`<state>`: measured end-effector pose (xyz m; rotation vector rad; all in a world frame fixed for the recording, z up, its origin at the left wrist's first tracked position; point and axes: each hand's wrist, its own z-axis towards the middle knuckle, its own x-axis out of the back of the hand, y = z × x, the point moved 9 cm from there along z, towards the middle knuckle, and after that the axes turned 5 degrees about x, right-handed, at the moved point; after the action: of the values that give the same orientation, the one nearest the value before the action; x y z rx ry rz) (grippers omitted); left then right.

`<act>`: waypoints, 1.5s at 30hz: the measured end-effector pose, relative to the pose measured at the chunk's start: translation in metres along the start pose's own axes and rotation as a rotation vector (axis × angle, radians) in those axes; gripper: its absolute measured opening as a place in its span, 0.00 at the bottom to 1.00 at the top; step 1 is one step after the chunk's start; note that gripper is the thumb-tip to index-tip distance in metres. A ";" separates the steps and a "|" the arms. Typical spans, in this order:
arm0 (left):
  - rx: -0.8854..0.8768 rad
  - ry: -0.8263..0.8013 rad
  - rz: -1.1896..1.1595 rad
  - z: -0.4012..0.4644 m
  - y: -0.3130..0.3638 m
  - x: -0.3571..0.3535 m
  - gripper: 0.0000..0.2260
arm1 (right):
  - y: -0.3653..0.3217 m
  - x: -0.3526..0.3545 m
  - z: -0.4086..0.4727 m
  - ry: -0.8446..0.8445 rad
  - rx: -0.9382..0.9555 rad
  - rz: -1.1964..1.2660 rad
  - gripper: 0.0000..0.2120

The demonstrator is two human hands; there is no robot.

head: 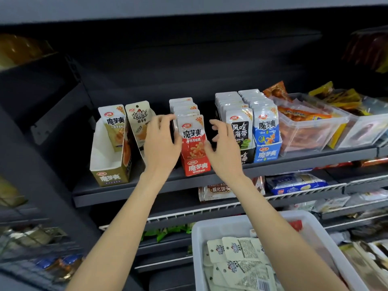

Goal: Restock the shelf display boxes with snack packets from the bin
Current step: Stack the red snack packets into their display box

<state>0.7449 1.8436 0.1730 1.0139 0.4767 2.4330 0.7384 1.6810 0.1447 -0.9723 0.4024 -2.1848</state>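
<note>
Left hand (160, 143) and right hand (223, 147), fingers loosely spread, flank the red display box (196, 165) between them, four red packets (192, 136) standing inside.

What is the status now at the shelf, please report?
Left hand and right hand flank the red packets in the red display box, fingers loosely curled, holding nothing. White bin below holds beige packets. Nothing in the way.
</note>
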 end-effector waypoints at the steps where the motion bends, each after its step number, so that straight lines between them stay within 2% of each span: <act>1: -0.075 0.031 0.036 -0.012 0.011 0.005 0.12 | -0.001 0.010 -0.013 0.017 0.029 0.030 0.19; 5: -0.357 0.053 -0.082 -0.079 0.050 0.009 0.07 | 0.030 0.032 -0.080 -0.107 0.014 0.031 0.08; 8: -0.437 -0.086 -0.229 -0.132 0.067 -0.007 0.10 | 0.075 0.044 -0.140 -0.309 -0.145 0.035 0.06; 12: -0.384 -0.481 -0.303 -0.196 0.083 -0.052 0.08 | 0.128 0.068 -0.218 -0.568 -0.310 -0.010 0.08; 15: -0.251 -0.866 -0.246 -0.250 0.086 -0.092 0.08 | 0.152 0.089 -0.261 -0.712 -0.352 -0.101 0.11; 17: -0.216 -1.095 -0.175 -0.293 0.089 -0.112 0.13 | 0.163 0.104 -0.281 -0.767 -0.375 -0.177 0.12; 19: -0.219 -1.228 -0.113 -0.327 0.096 -0.125 0.20 | 0.169 0.118 -0.296 -0.806 -0.363 -0.313 0.15; 22: -0.284 -1.334 -0.027 -0.366 0.110 -0.137 0.30 | 0.172 0.135 -0.313 -0.831 -0.356 -0.417 0.20; 27: -0.367 -1.371 0.011 -0.392 0.129 -0.154 0.38 | 0.177 0.141 -0.330 -0.879 -0.474 -0.488 0.28; 31: -0.430 -1.368 0.180 -0.402 0.127 -0.172 0.42 | 0.173 0.132 -0.322 -0.926 -0.359 -0.737 0.24; 34: -0.468 -1.360 0.258 -0.407 0.130 -0.179 0.44 | 0.174 0.133 -0.313 -0.839 -0.420 -0.753 0.26; 37: -0.417 -1.333 0.195 -0.398 0.131 -0.180 0.39 | 0.178 0.132 -0.305 -0.771 -0.410 -0.785 0.28; 39: -0.357 -1.314 0.131 -0.389 0.130 -0.177 0.36 | 0.185 0.136 -0.305 -0.738 -0.508 -0.713 0.24; 42: -0.247 -1.297 0.035 -0.376 0.122 -0.171 0.34 | 0.193 0.137 -0.307 -0.701 -0.592 -0.610 0.11; 45: -0.119 -1.236 -0.003 -0.356 0.103 -0.167 0.31 | 0.194 0.138 -0.307 -0.688 -0.564 -0.641 0.10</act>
<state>0.5602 1.6195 -0.1110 2.1106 -0.1082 1.3612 0.5377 1.4462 -0.0908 -2.3294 0.4095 -2.0913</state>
